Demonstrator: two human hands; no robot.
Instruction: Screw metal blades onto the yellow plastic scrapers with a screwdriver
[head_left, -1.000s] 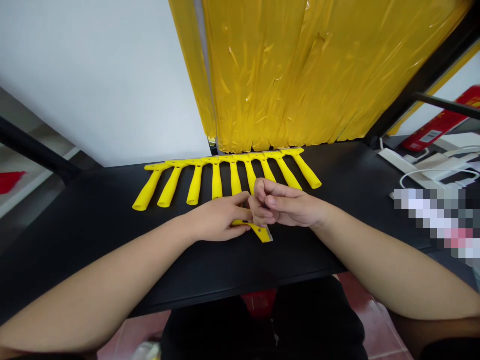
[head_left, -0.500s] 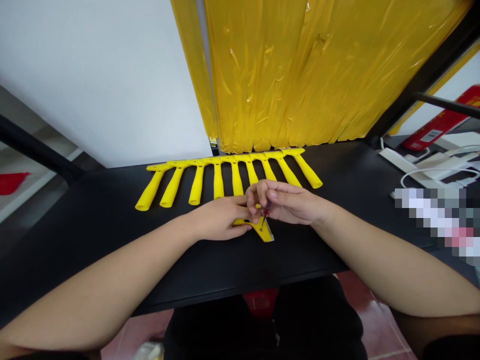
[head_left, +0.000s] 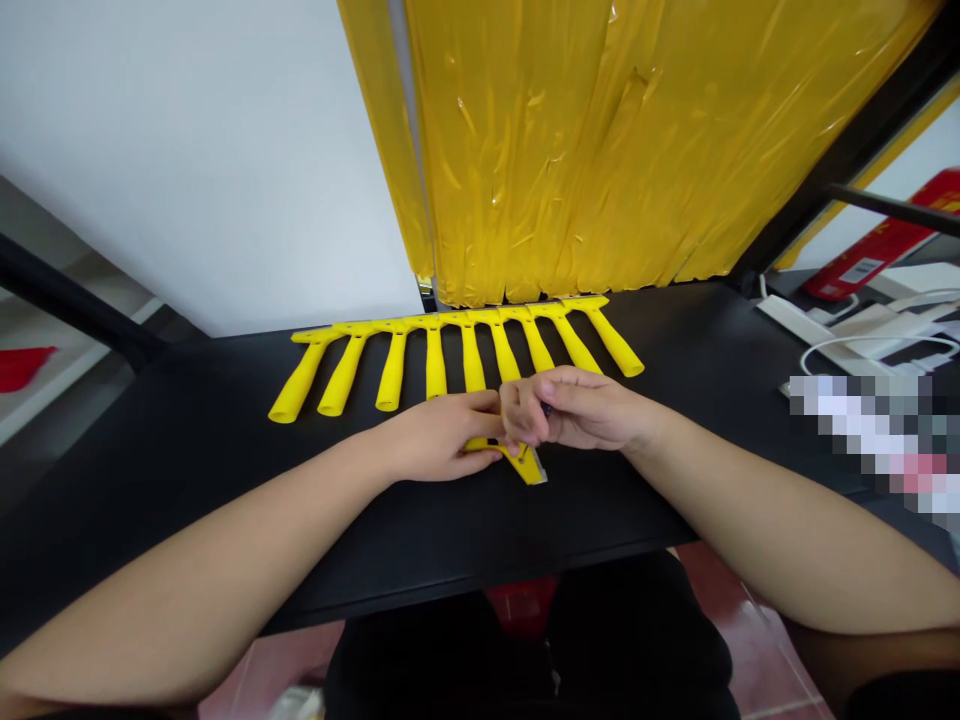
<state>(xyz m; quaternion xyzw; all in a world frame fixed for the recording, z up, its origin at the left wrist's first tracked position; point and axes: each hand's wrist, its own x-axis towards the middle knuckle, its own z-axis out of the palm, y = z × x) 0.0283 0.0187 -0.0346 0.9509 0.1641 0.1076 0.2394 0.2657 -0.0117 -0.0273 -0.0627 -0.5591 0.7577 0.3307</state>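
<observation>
Near the front of the table, my left hand [head_left: 454,437] is closed around a yellow scraper [head_left: 531,468], whose wide head with a pale blade edge points toward me. Most of its handle is hidden under my fingers. Over the scraper's head, my right hand [head_left: 574,408] pinches a small screwdriver [head_left: 547,409]. Only a bit of its dark handle and thin shaft shows, with the tip by a screw hole in the head. Behind my hands lies a row of several yellow scrapers [head_left: 391,370], handles toward me and heads overlapping along the back.
The black table [head_left: 360,540] ends against a white panel [head_left: 225,150] and a yellow plastic-covered panel [head_left: 540,150]. To the right are a white power strip [head_left: 802,335] with cables and a red package [head_left: 877,240]. A black frame post [head_left: 75,300] stands left.
My right hand's fingers have turned and curled further around the screwdriver, hiding more of it. My left hand and the scraper stay in place.
</observation>
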